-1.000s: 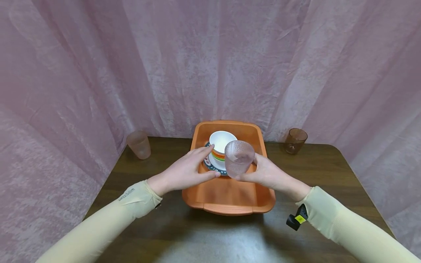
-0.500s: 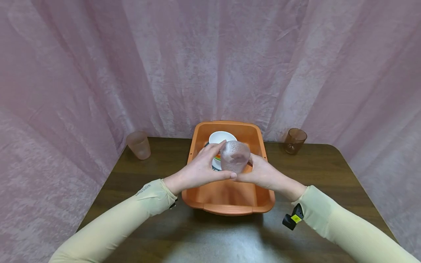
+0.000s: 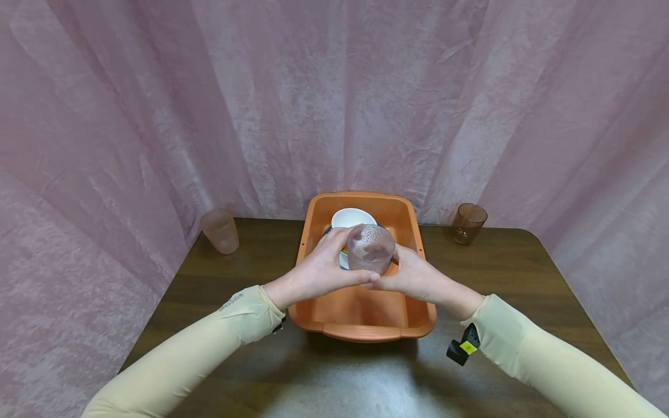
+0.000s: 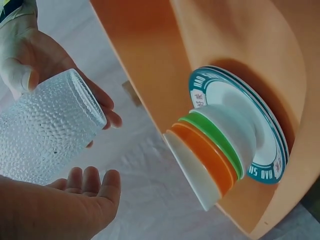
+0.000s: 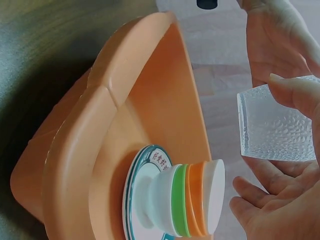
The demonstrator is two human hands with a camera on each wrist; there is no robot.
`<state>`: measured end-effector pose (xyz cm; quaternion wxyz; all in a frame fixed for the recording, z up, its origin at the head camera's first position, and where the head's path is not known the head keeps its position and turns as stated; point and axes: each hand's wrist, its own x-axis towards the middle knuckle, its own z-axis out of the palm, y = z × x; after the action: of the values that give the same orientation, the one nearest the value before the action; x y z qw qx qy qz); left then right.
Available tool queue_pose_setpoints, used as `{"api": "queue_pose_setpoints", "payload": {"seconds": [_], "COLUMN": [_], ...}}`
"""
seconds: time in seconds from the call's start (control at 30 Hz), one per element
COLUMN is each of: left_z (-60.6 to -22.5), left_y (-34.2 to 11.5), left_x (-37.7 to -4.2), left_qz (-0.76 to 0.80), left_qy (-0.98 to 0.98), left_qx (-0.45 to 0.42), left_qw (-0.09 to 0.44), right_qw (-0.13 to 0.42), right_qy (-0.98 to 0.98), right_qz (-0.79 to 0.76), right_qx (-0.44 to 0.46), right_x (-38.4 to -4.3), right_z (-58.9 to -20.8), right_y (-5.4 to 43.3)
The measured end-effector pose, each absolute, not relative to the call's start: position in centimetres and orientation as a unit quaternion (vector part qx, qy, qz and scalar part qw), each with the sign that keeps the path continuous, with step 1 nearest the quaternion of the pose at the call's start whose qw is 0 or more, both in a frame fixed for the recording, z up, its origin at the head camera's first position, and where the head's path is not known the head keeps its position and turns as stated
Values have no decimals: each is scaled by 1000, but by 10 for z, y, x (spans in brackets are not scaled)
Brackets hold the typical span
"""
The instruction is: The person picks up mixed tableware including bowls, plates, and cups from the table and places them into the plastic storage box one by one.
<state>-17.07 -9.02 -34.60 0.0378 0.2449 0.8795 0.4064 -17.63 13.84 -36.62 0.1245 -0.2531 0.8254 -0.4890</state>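
Over the orange tub, both hands hold a clear, pebble-textured drinking glass. My left hand curves round its left side, thumb across the front near the lower end. From the other side, my right hand grips it, its fingers partly hidden behind the glass. In the right wrist view, a thumb lies along the textured wall of the glass. Below, inside the tub, a stack of white, orange and green bowls stands on stacked white plates with teal rims.
A frosted pinkish cup stands at the table's back left. At the back right is a brown transparent glass. The dark wooden table carries the tub, and a pink curtain hangs behind.
My left hand has moved right and closed round the glass. The glass and right hand have shifted slightly left. The tub, bowls and other cups have stayed put.
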Motion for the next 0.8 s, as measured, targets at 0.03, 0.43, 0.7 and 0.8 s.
{"api": "queue_pose_setpoints", "payload": {"seconds": [0.03, 0.43, 0.7, 0.8], "left_z": [-346, -350, -349, -348], "left_y": [-90, -87, -87, -87], "left_x": [-171, -173, -171, -170], "left_qz": [411, 441, 452, 455], "left_qy": [878, 860, 855, 854], "left_qx": [244, 254, 248, 242], "left_qw": [38, 33, 57, 67], "right_qw": [125, 133, 134, 136], "right_qy": [826, 831, 832, 830], "right_qz": [-489, -484, -484, -487], "right_qx": [-251, -241, -235, -234], "right_x": [-176, -176, -173, -172], "right_z": [-366, -367, -368, -368], "right_y": [138, 138, 138, 138]}}
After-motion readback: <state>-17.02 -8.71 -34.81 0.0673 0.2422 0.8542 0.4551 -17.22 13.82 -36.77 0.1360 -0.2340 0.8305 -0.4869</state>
